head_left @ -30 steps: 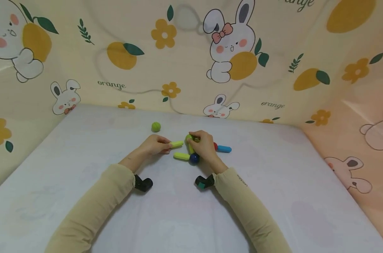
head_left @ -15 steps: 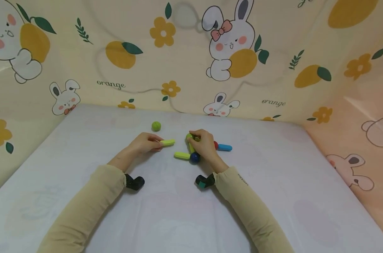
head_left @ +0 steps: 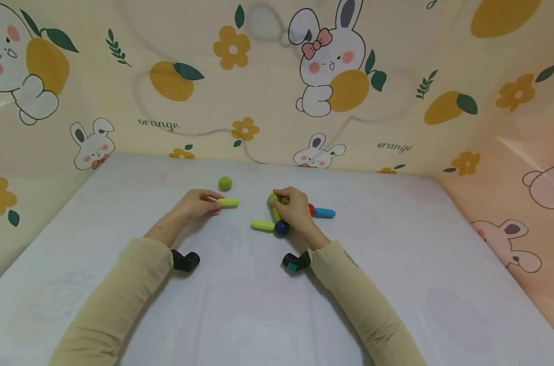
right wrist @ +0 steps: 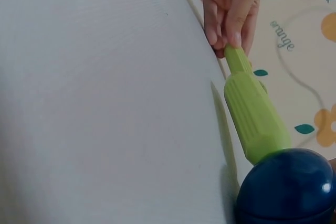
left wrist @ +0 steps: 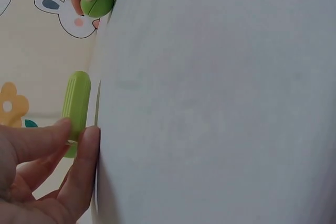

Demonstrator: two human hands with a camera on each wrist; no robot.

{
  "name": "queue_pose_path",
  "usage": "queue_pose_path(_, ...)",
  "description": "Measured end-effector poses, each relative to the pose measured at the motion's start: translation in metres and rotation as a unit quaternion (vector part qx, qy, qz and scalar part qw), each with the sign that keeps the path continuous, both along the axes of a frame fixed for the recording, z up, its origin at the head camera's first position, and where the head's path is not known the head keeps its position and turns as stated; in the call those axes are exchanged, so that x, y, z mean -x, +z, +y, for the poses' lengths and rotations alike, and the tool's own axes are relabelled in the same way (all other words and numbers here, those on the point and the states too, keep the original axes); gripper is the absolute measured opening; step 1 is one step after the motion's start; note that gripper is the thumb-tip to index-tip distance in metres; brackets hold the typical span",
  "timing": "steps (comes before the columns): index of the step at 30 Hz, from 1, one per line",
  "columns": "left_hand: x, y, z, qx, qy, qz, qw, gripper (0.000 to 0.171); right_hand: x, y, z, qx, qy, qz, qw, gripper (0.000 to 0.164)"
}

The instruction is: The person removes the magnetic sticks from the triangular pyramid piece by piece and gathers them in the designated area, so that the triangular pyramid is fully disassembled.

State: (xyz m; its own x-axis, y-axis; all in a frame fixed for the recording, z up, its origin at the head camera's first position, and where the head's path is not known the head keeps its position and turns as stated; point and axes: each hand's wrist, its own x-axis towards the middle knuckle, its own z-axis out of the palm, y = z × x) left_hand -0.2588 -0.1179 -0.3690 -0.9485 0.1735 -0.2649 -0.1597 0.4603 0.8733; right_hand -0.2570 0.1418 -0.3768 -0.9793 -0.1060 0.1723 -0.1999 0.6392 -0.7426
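Note:
My left hand point(head_left: 195, 203) pinches a short yellow-green rod point(head_left: 228, 202) between thumb and fingers; its grooved side shows in the left wrist view point(left wrist: 77, 100). A loose green ball point(head_left: 224, 183) lies just behind that hand. My right hand point(head_left: 296, 206) grips a ball-and-rod toy piece by its green ball point(head_left: 273, 198). From that ball a yellow-green rod point(head_left: 277, 214) runs to a dark blue ball point(head_left: 281, 227), which carries another yellow-green rod point(head_left: 262, 225) pointing left. Right of the hand show a red ball point(head_left: 311, 210) and a blue rod point(head_left: 325, 213). The right hand hides the piece's middle.
The white tabletop point(head_left: 240, 305) stretches around both arms. A printed cloth wall point(head_left: 268, 101) with rabbits and oranges rises along the back and sides. Black wrist-worn devices point(head_left: 185, 261) stick out below each sleeve cuff.
My left hand has moved left and slightly back with its rod, away from the toy piece and closer to the loose green ball. The right hand has stayed in place.

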Motion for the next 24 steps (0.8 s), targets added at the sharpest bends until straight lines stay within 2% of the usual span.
queue_pose_path(10, 0.0025, 0.0008, -0.0054, 0.002, 0.011, 0.005, 0.9999, 0.036, -0.0006, 0.0011, 0.0001, 0.002, 0.004, -0.001, 1.0, 0.035)
queue_pose_path(24, -0.0005, 0.0011, -0.0032, 0.005, 0.033, 0.011, 0.9994, 0.039, -0.0008, -0.001, -0.0003, -0.001, -0.001, -0.002, 1.0, 0.035)
